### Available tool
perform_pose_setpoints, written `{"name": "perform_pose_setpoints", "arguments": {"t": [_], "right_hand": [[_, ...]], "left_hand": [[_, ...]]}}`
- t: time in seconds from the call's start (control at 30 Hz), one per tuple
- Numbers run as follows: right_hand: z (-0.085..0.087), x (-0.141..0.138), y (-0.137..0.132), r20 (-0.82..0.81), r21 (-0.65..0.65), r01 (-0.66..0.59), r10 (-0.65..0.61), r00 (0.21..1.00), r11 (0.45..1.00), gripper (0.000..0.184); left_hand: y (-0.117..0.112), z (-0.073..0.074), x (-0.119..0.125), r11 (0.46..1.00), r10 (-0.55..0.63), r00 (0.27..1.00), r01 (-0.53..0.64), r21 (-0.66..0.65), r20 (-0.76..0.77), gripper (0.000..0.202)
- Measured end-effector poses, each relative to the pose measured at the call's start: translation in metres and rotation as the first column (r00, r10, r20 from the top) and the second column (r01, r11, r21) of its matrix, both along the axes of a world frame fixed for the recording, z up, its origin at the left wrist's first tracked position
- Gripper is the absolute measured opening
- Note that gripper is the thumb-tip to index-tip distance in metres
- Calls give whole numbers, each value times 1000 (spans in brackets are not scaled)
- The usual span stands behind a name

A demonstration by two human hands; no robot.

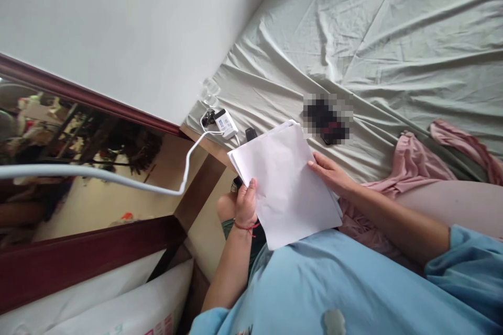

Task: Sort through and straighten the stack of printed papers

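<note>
A thin stack of white paper sheets (288, 183) lies tilted over my lap, its top face blank. My left hand (246, 203), with a red string at the wrist, grips the left edge, thumb on top and the other fingers hidden underneath. At the opposite edge my right hand (329, 170) holds the stack, its thumb and a finger showing along the side. Several sheet edges stick out unevenly at the top and lower right.
A grey-green sheet (377, 47) covers the bed ahead. On it lie a white device with a cable (226, 123), a pixelated dark object (328, 119) and pink cloth (416, 159). A white cable (98, 174) crosses at left, before a red-framed mirror (78, 152).
</note>
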State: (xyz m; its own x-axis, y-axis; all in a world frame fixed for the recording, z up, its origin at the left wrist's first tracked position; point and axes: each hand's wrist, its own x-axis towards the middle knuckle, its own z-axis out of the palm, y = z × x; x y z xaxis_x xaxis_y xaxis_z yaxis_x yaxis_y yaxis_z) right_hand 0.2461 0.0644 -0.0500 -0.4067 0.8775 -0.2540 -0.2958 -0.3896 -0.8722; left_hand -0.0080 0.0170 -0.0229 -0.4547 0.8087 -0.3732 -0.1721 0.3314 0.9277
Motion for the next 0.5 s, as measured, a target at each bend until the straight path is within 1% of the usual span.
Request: {"name": "perform_pose_setpoints", "arguments": {"t": [0.07,0.13,0.23,0.33,0.4,0.47,0.5], "right_hand": [[0,1,0,53,19,21,-22,998,1000,43],[0,2,1,105,42,29,-33,994,999,44],[1,4,2,180,119,47,-68,981,992,46],[1,5,3,250,182,70,-114,962,981,51],[3,6,3,240,168,89,-128,962,982,50],[4,6,3,156,99,69,-84,984,993,45],[5,6,3,102,52,37,-43,994,998,43]], "left_hand": [[0,-5,0,999,38,999,-38,16,-14,63],[-1,-9,0,998,43,999,-43,42,18,63],[-3,-11,1,998,-1,996,-5,64,92,61],[-3,-10,5,992,-96,992,88,91,79,55],[-2,-10,9,987,-137,988,128,101,77,51],[-1,-11,12,990,-108,989,98,101,104,50],[-1,-12,12,992,-85,989,73,100,122,51]]}}
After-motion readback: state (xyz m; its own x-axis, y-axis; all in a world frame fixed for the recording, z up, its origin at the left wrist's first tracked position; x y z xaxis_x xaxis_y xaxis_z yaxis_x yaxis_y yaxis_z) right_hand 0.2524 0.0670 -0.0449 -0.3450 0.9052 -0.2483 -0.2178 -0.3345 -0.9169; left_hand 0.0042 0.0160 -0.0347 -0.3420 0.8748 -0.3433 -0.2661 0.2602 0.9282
